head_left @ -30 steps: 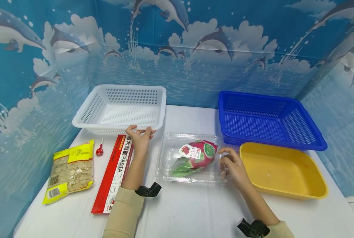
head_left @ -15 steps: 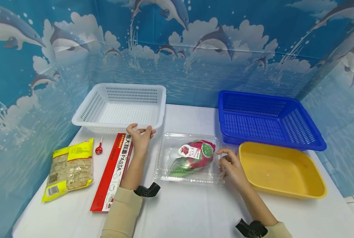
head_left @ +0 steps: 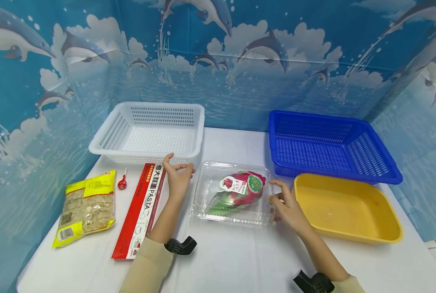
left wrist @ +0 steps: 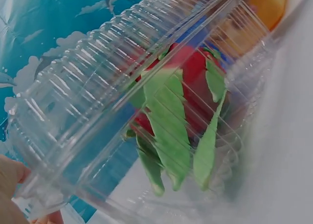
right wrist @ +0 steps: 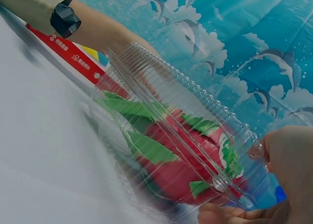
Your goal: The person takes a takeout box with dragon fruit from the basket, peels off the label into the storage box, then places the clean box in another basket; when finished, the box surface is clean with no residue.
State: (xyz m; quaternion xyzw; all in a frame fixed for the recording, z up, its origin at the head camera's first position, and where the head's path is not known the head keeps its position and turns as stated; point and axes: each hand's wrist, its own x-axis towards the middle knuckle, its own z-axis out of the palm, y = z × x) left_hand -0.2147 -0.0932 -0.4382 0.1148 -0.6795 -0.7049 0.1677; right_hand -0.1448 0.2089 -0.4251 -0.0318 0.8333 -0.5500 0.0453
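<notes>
Dolphin-printed cloth (head_left: 218, 91) hangs behind a white worktop (head_left: 225, 264). The right hand (head_left: 287, 206) grips the right end of a clear box (head_left: 207, 191) holding a dragon fruit (head_left: 252, 197); the left hand (head_left: 179, 179), fingers loosely bent around nothing, is just beside its left edge. Outward lie a pasta pack (head_left: 139, 213), a lollipop (head_left: 122, 183), a white basket (head_left: 153, 140) and a yellow tub (head_left: 346, 209).

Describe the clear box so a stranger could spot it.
On the white table, find the gap between the white basket and blue basket. The clear box lies just nearer the camera, the only see-through container, holding one red-green fruit.
</notes>
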